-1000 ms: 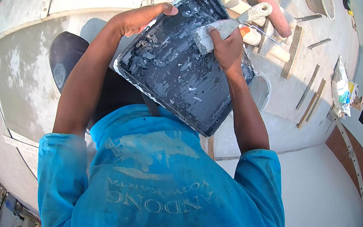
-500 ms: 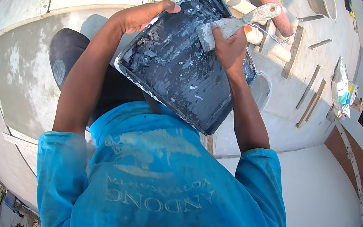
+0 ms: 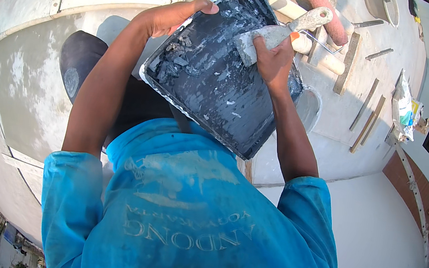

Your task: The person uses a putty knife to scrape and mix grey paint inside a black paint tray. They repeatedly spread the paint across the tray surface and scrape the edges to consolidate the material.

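A black paint tray (image 3: 215,87), streaked with dried grey-white paint, is held tilted in front of my body. My left hand (image 3: 179,16) grips its upper left rim, thumb over the edge and the other fingers hidden behind. In my right hand (image 3: 275,63) is a paint-crusted putty knife (image 3: 312,19), its handle pointing up and to the right. Its blade lies over the tray's inner surface; whether it touches cannot be made out. Loose paint flakes (image 3: 172,62) are heaped along the tray's left side.
Beyond the tray, a pink paint roller (image 3: 324,15) lies across pale poles (image 3: 334,64). Wooden strips (image 3: 368,122) and a white bag (image 3: 403,108) are on the right. A pale round container (image 3: 310,109) sits beside the tray, and a bucket (image 3: 383,5) stands at the far right.
The tray and both hands have shifted very slightly to the right in the picture. Both grips are the same, and the putty knife stays over the tray.
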Motion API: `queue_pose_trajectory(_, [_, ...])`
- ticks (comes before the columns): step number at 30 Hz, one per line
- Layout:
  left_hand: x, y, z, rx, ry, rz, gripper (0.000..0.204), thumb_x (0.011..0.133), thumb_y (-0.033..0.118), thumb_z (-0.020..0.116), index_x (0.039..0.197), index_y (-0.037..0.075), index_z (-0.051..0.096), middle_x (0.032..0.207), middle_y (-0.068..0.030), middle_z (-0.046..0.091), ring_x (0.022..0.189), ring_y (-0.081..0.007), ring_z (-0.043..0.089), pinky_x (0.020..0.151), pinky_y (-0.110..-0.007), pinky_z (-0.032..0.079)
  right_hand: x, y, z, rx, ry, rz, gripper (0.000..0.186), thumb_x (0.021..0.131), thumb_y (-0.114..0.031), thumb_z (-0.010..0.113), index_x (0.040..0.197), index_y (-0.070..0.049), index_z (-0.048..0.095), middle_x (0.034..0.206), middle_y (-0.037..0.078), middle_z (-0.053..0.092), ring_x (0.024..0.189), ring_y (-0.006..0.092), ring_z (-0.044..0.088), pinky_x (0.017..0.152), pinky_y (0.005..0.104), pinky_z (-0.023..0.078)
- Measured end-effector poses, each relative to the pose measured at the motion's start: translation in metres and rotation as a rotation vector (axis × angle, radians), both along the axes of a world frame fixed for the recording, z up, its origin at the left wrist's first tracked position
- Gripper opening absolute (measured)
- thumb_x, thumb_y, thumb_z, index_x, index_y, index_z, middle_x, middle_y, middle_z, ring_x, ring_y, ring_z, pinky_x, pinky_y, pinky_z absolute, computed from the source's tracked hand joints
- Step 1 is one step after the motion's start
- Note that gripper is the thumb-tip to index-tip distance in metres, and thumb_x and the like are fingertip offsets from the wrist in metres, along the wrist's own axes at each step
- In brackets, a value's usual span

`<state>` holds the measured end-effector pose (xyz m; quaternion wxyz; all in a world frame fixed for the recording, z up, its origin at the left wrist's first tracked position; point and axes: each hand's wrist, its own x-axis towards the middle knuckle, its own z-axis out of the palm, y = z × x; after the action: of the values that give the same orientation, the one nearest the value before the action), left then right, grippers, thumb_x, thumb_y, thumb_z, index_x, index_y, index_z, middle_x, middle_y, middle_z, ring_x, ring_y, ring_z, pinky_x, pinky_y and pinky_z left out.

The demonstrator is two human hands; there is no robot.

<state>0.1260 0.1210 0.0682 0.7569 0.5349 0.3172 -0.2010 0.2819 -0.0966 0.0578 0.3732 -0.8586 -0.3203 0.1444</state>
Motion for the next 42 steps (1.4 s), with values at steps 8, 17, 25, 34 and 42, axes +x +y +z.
queue_pose_trajectory(8, [-0.001, -0.008, 0.002, 0.06, -0.03, 0.068, 0.087, 0.084, 0.058, 0.065, 0.146, 0.001, 0.045, 0.13, -0.0243, 0.06, 0.112, -0.0257, 0.066, 0.097, -0.035, 0.053, 0.002, 0.009, 0.011, 0.032, 0.004, 0.044, 0.033, 0.083, -0.017, 0.071, 0.104, 0.006, 0.058, 0.091, 0.019, 0.071, 0.085, 0.029, 0.071, 0.077, 0.0403, 0.054])
queue_pose_trajectory(17, [-0.001, -0.004, 0.007, -0.005, -0.01, -0.001, 0.093, 0.083, 0.061, 0.064, 0.151, 0.002, 0.039, 0.139, -0.0267, 0.053, 0.125, -0.0276, 0.058, 0.104, -0.038, 0.048, -0.001, 0.005, -0.001, 0.056, -0.046, 0.11, 0.036, 0.082, -0.021, 0.072, 0.104, 0.005, 0.06, 0.091, 0.018, 0.072, 0.086, 0.028, 0.07, 0.078, 0.0391, 0.053])
queue_pose_trajectory(25, [-0.007, -0.002, -0.014, -0.057, -0.052, 0.011, 0.095, 0.083, 0.063, 0.063, 0.153, 0.003, 0.037, 0.147, -0.0266, 0.046, 0.133, -0.029, 0.052, 0.11, -0.041, 0.042, -0.017, 0.005, -0.001, -0.023, 0.048, 0.07, 0.038, 0.082, -0.023, 0.072, 0.108, 0.004, 0.063, 0.099, 0.017, 0.073, 0.092, 0.0233, 0.071, 0.082, 0.0389, 0.054])
queue_pose_trajectory(34, [-0.005, -0.002, -0.005, -0.019, -0.002, 0.019, 0.087, 0.084, 0.062, 0.062, 0.148, 0.006, 0.046, 0.142, -0.0234, 0.053, 0.13, -0.0238, 0.055, 0.107, -0.035, 0.044, -0.004, 0.011, 0.018, -0.107, 0.174, -0.014, 0.033, 0.081, -0.017, 0.073, 0.106, 0.003, 0.064, 0.095, 0.016, 0.073, 0.091, 0.0247, 0.071, 0.082, 0.0357, 0.053])
queue_pose_trajectory(42, [-0.009, -0.011, -0.017, 0.067, -0.086, 0.121, 0.08, 0.085, 0.062, 0.061, 0.144, 0.008, 0.052, 0.127, -0.02, 0.063, 0.11, -0.0211, 0.067, 0.092, -0.034, 0.054, -0.002, 0.018, 0.022, -0.106, 0.251, -0.043, 0.036, 0.083, -0.017, 0.072, 0.111, 0.003, 0.062, 0.099, 0.018, 0.072, 0.096, 0.024, 0.07, 0.085, 0.0373, 0.052])
